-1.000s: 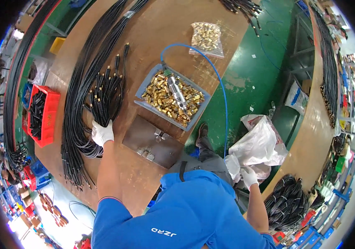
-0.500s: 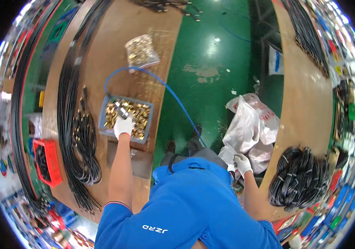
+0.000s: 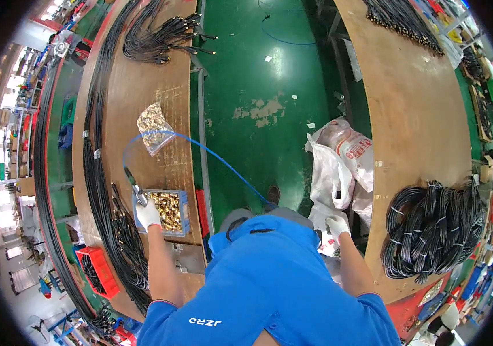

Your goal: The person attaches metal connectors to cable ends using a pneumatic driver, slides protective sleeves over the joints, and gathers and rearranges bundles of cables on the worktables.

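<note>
- Red bin [image 3: 99, 274] sits lower left of the blue-grey tray [image 3: 185, 214], dark bits inside, so there's stuff in there yet.
- Long black cables [image 3: 94, 190] run up the table left of the tray. Brass-coloured tips show on several ends near it, so some have metal on; can't count any bare ones.
- Silver tool [image 3: 137, 192] is at the tray's upper left corner, tilted, and I can't see a cable in it.
- Left hand [image 3: 148, 213], gloved, overlaps the tray's left side, fingers wrapped round that tool.
- Clear bag [image 3: 153, 124] of metal pieces lies above the tray, looking well stocked.
- Loose brass fittings [image 3: 167, 210] fill much of the tray, so I'd call it partway, plenty left.
- White plastic sack [image 3: 330, 173] is well right of the tray.
- Right hand [image 3: 337, 225] is at its lower part; can't tell if it's pinching or just touching.
- Coiled black cables [image 3: 431, 230] are far right of the tray, bundled.
</note>
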Available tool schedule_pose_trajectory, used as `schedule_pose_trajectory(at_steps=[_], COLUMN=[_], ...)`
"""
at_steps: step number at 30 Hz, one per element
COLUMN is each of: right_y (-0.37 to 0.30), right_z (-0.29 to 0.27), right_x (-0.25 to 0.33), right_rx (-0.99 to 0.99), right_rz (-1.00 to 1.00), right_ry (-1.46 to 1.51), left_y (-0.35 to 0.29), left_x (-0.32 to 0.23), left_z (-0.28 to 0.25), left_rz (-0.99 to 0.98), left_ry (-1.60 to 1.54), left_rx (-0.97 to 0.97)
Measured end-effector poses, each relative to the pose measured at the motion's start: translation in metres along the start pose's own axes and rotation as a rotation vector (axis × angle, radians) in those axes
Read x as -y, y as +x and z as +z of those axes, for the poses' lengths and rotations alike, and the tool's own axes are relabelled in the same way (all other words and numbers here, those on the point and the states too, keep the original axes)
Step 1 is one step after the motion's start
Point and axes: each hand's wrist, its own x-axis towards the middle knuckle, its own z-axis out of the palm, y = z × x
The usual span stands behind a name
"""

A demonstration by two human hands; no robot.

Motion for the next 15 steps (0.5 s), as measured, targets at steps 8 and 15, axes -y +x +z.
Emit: schedule_pose_trajectory(at_steps=[8,15], right_y=[-0.076,-0.141], right_z=[0.045,0.084], right_x=[0.279,0.480], right_rx=[-0.232,0.017], right_rz=[-1.061,-1.555], right_ry=[-0.263,-1.109], left_y=[-0.084,-0.153], left_x=[-0.224,-0.356], left_z=[0.017,0.120], left_rz=[0.652,1.435], left_ry=[0.387,0.395], left_rx=[0.293,0.756])
